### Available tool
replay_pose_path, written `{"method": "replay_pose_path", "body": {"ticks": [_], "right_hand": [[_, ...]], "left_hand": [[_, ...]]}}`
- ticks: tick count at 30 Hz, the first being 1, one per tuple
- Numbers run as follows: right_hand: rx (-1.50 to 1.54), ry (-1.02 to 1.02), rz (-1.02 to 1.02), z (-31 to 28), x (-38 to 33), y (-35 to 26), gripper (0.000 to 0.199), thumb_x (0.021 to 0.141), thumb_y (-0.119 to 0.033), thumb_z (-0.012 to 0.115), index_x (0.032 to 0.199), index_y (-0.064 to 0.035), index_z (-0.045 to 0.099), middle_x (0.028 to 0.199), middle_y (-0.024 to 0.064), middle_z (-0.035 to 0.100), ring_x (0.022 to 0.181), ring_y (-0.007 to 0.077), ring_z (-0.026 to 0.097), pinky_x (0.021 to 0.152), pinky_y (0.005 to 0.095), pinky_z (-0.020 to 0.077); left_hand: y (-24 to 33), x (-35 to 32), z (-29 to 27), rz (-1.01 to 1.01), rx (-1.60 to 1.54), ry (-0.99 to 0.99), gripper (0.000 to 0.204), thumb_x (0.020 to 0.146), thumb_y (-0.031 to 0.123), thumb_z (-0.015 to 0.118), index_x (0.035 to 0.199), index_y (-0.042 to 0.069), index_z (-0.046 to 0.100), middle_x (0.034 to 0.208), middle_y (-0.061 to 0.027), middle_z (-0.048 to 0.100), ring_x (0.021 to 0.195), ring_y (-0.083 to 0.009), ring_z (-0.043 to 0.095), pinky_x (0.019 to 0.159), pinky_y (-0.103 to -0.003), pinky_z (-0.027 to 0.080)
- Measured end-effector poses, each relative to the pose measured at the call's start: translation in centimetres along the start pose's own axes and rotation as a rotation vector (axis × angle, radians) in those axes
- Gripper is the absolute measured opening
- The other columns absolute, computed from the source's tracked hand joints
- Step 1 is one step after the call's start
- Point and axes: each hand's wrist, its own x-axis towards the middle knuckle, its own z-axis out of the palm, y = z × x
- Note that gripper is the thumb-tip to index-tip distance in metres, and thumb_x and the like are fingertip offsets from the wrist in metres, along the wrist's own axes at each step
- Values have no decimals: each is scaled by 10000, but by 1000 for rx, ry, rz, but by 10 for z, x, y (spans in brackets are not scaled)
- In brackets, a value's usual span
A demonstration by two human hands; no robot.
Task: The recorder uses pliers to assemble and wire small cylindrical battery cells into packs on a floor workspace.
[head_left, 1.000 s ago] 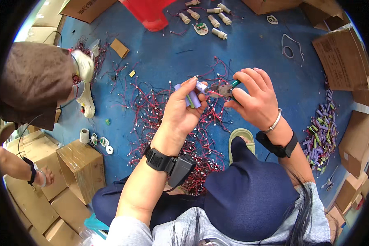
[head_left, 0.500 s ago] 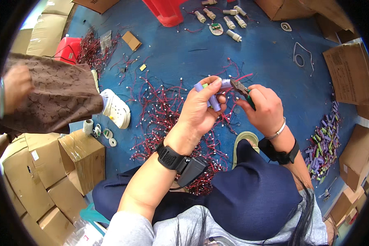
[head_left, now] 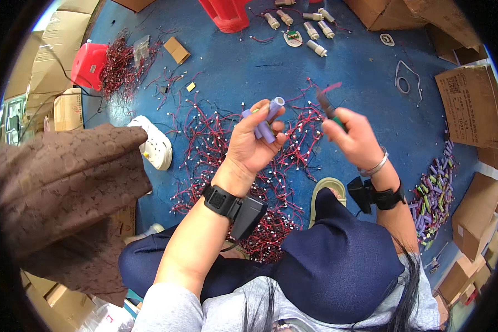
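My left hand (head_left: 243,146) is closed around several purple cylindrical battery cells (head_left: 266,131), with one cell's end (head_left: 279,102) pointing up and away. In my right hand (head_left: 353,137) are pliers (head_left: 325,105) with green handles, apart from the cells. A blurred pinkish-red piece (head_left: 332,87) shows at the jaws; whether they grip it I cannot tell. Beneath my hands, a spread of red and black wires with small white connectors (head_left: 205,146) covers part of the blue floor.
Right of me lies a heap of purple and green cells (head_left: 434,191), near cardboard boxes (head_left: 467,105). Small motors (head_left: 317,48) lie at the far side by a red stool (head_left: 225,15). At left is another person's brown garment (head_left: 72,182) and white clog (head_left: 156,145).
The pliers have come away from the cell they were touching. My left hand has shifted slightly left with the cells. The other person's brown garment has swung nearer, covering boxes at left.
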Motion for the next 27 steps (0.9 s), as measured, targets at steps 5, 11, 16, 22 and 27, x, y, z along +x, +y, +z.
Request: {"method": "replay_pose_path", "body": {"ticks": [5,11,16,22,27], "right_hand": [[-993,-357,-234,32,-12,36,220,727,-279,591,795,-71,577,797,92,565,783,261,546,679,364,408],[-817,-310,-67,43,-24,47,250,701,-310,597,814,-87,594,817,85,541,843,256,514,726,382,387],[-848,-288,-53,33,-29,47,236,688,-285,621,800,-78,597,798,92,535,816,263,511,716,378,387],[-839,-251,-111,33,-32,55,232,671,-259,637,766,-54,583,783,104,526,788,277,511,697,385,396],[-809,-247,-95,32,-29,57,236,654,-230,643,730,-25,556,764,127,514,758,308,505,662,402,399]], "left_hand": [[20,0,-7,28,-34,-58,175,810,215,534,944,103,539,878,-32,538,735,-155,527,604,-290,464],[51,4,1,81,-23,-39,153,808,195,537,921,92,533,848,-39,542,703,-158,534,589,-299,468],[124,7,11,177,766,199,157,743,76,595,878,80,516,746,-32,534,617,-127,528,525,-273,454],[220,-91,5,153,1435,401,203,681,100,664,830,45,538,671,-21,519,529,-80,471,443,-204,363],[270,-248,-33,476,935,711,129,722,71,620,819,45,540,674,-12,518,508,-67,446,429,-185,346]]}}
